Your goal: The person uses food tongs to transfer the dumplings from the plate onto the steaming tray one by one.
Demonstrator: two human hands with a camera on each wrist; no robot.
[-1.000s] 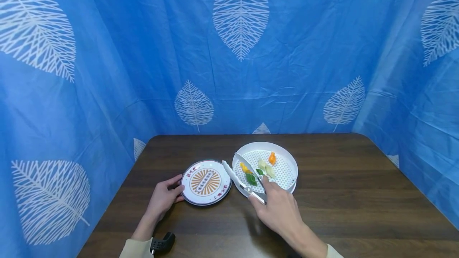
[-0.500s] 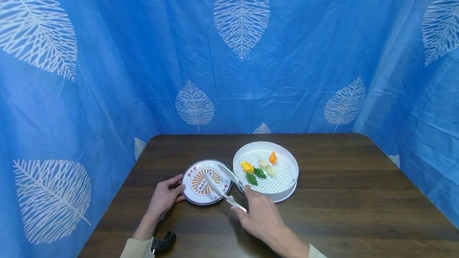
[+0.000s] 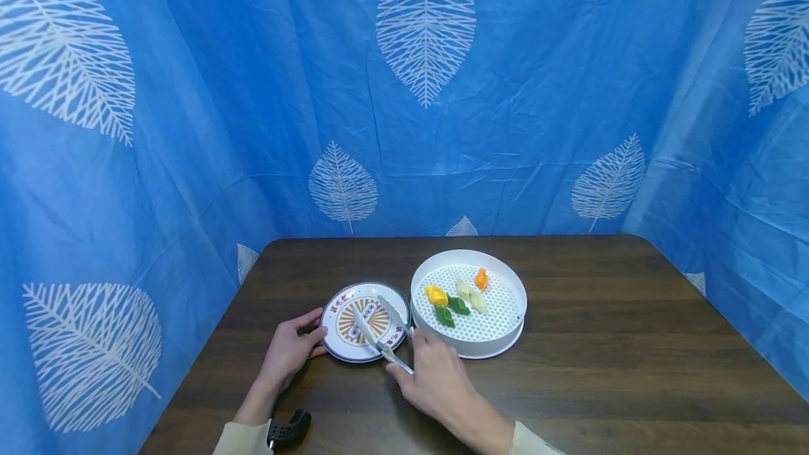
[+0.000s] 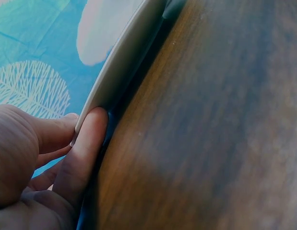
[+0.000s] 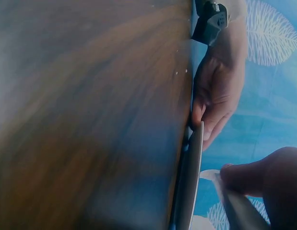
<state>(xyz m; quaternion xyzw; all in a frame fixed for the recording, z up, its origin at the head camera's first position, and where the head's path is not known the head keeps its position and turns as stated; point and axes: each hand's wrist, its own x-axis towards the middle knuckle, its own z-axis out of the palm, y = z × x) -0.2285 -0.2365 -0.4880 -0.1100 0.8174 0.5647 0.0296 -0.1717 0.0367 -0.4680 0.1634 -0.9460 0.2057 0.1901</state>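
Observation:
At the left rim of a white plate [image 3: 338,350] with an orange ray pattern, my left hand [image 3: 287,348] pinches the edge between thumb and fingers; the left wrist view shows the plate's edge [image 4: 107,72] between them. My right hand [image 3: 439,376] grips metal tongs [image 3: 383,350] with pale tips. The tongs' arms are spread above the plate, and I see nothing between them. Right of the plate stands a round white steamer tray [image 3: 470,347] with a perforated floor. In it lie small dumpling-like pieces: yellow [image 3: 436,294], green [image 3: 444,317], pale [image 3: 477,301] and orange [image 3: 481,279].
A dark wooden table [image 3: 600,343] carries everything. Blue curtains [image 3: 505,125] with white leaf prints hang behind it and at both sides. On my left wrist is a black strapped device [image 3: 288,428].
My right hand has moved left with the tongs, from over the steamer tray to over the plate. My left hand and the plate have stayed in place.

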